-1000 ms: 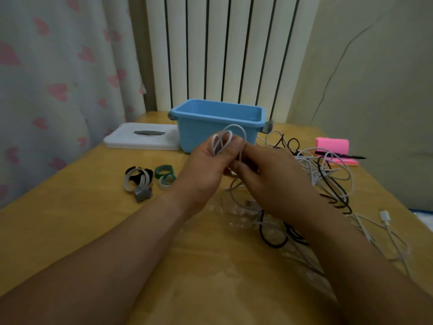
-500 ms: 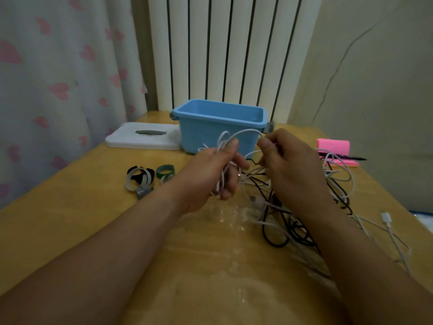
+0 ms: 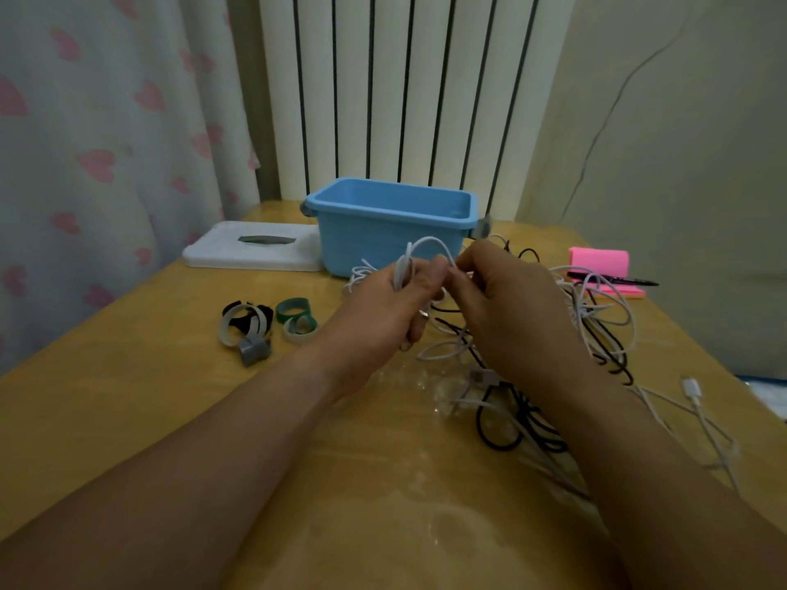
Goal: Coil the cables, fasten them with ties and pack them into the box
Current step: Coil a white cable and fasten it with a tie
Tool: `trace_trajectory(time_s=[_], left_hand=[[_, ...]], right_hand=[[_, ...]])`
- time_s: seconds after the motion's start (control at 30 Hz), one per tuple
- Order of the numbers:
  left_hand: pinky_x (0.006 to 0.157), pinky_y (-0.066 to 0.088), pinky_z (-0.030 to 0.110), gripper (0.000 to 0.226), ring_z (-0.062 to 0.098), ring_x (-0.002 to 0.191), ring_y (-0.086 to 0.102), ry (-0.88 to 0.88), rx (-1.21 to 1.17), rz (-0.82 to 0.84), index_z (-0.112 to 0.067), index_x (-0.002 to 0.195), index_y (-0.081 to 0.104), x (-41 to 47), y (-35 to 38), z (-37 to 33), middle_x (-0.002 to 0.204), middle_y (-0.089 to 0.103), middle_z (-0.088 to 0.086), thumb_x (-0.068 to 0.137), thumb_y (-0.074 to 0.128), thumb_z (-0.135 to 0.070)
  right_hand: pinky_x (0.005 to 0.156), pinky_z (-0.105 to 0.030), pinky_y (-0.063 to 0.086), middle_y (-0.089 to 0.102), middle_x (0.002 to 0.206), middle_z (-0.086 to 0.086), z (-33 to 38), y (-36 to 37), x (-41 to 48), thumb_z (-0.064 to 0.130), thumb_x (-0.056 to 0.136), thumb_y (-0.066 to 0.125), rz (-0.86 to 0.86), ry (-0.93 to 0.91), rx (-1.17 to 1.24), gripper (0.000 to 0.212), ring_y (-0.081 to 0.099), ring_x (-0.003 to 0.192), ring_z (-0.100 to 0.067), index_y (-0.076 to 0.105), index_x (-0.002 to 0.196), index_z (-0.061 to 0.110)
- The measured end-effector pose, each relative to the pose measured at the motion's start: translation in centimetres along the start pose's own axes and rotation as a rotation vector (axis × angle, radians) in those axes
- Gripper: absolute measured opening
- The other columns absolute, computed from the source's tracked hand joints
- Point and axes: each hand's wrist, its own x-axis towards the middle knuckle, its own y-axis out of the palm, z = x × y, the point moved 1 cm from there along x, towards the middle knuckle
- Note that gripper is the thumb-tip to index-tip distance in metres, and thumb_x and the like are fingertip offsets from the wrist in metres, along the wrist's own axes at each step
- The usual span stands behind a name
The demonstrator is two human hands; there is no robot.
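Here, a heart-print curtain [image 3: 106, 142] hangs at the left and a white radiator [image 3: 404, 100] stands behind a wooden table [image 3: 127, 419]. A blue box [image 3: 370, 249] sits open at the table's far edge, and nothing can be seen inside it from this angle. A flat white lid [image 3: 221, 255] lies just beside the box on its left.

A loose tangle [image 3: 604, 330] of white and black cables sprawls over the right half of the table, from in front of the box toward the near edge. It is uncoiled and untied.

Both forearms reach in from the bottom, and the hands meet in front of the box. The left hand [image 3: 379, 321] has its fingers curled round a small bunch of loops of a white cable [image 3: 428, 240]. The right hand [image 3: 515, 321] pinches the same cable between thumb and fingertips, just beside the left thumb. A short arch of cable rises between the two grips. More of it trails down under the hands into the tangle.

A cluster of ties [image 3: 255, 325], white, black, grey and green, lies on the table left of the left hand, apart from it. A pink pad [image 3: 598, 259] rests at the far right with a pen [image 3: 617, 280] on it. A white plug [image 3: 692, 387] lies near the right edge.
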Motion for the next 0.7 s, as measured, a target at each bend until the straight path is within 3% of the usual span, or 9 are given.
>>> trace_trajectory(time_s=[0.1,0.23,0.3,0.37,0.4,0.5,0.57,0.63,0.7], left_hand=[[0.062,0.046,0.03,0.039,0.014,0.074,0.056,0.026,0.014,-0.041,-0.028,0.115,0.072,-0.1,0.0,0.0,0.109,0.072,0.017,0.105,0.054,-0.061],[0.072,0.053,0.015,0.024,-0.002,0.086,0.07,0.085,-0.055,-0.035,-0.026,0.12,0.075,-0.2,-0.2,-0.5,0.097,0.078,-0.007,0.108,0.058,-0.038],[0.091,0.061,0.031,0.026,0.009,0.104,0.074,0.11,-0.112,-0.068,-0.021,0.117,0.076,-0.3,-0.4,-0.7,0.108,0.08,-0.001,0.107,0.06,-0.037],[0.101,0.06,0.05,0.033,0.019,0.112,0.073,0.138,-0.119,-0.152,-0.019,0.113,0.075,-0.4,-1.1,-1.2,0.113,0.078,0.004,0.105,0.057,-0.045],[0.1,0.06,0.051,0.034,0.021,0.112,0.074,0.155,-0.144,-0.192,-0.017,0.112,0.072,-0.3,-1.6,-1.4,0.112,0.078,0.005,0.107,0.052,-0.045],[0.098,0.06,0.05,0.029,0.029,0.101,0.078,0.195,-0.397,-0.257,-0.015,0.11,0.061,0.2,-3.3,-2.0,0.093,0.078,0.008,0.115,0.041,-0.036],[0.087,0.063,0.05,0.027,0.027,0.08,0.075,0.209,-0.552,-0.284,-0.016,0.109,0.059,0.6,-4.3,-2.3,0.078,0.069,0.006,0.114,0.042,-0.037],[0.065,0.059,0.039,0.027,0.018,0.059,0.057,0.21,-0.603,-0.327,-0.017,0.106,0.056,0.9,-5.0,-2.3,0.069,0.051,0.002,0.114,0.042,-0.039],[0.048,0.039,0.028,0.029,0.012,0.051,0.036,0.2,-0.622,-0.349,-0.019,0.102,0.055,1.0,-5.5,-2.4,0.066,0.036,-0.001,0.114,0.042,-0.042]], right_hand=[[0.066,-0.032,0.036,0.062,0.075,0.011,0.1,0.3,-0.1,0.044,0.105,0.057,0.014,-0.027,-0.042,0.022,0.059,0.07,-0.018,0.065,0.1,0.024],[0.067,-0.025,0.037,0.07,0.09,0.012,1.2,0.7,-0.6,0.038,0.105,0.058,0.089,-0.111,-0.02,0.024,0.054,0.074,-0.007,0.067,0.125,0.029],[0.061,-0.017,0.031,0.061,0.082,0.017,1.6,0.6,-0.6,0.04,0.103,0.061,0.112,-0.124,-0.015,0.02,0.049,0.07,-0.003,0.066,0.119,0.029],[0.062,-0.024,0.033,0.052,0.08,0.018,1.4,0.4,-0.4,0.049,0.099,0.062,0.162,-0.096,-0.068,0.02,0.051,0.073,-0.006,0.064,0.104,0.03],[0.065,-0.028,0.035,0.052,0.085,0.016,1.0,0.2,-0.2,0.056,0.097,0.06,0.198,-0.077,-0.119,0.025,0.052,0.078,-0.009,0.062,0.102,0.031],[0.079,-0.037,0.047,0.052,0.101,0.012,-0.1,-0.8,0.2,0.07,0.093,0.055,0.294,-0.006,-0.252,0.04,0.053,0.092,-0.011,0.06,0.112,0.036],[0.083,-0.037,0.048,0.054,0.109,0.01,-0.8,-1.4,0.5,0.07,0.094,0.055,0.329,0.068,-0.283,0.046,0.054,0.101,-0.013,0.061,0.123,0.036],[0.077,-0.034,0.044,0.053,0.106,0.01,-1.2,-1.8,0.8,0.07,0.094,0.056,0.369,0.129,-0.282,0.043,0.053,0.097,-0.013,0.062,0.12,0.036],[0.069,-0.033,0.041,0.058,0.096,0.011,-1.5,-2.3,1.0,0.066,0.097,0.057,0.435,0.191,-0.232,0.032,0.056,0.086,-0.01,0.059,0.102,0.034]])
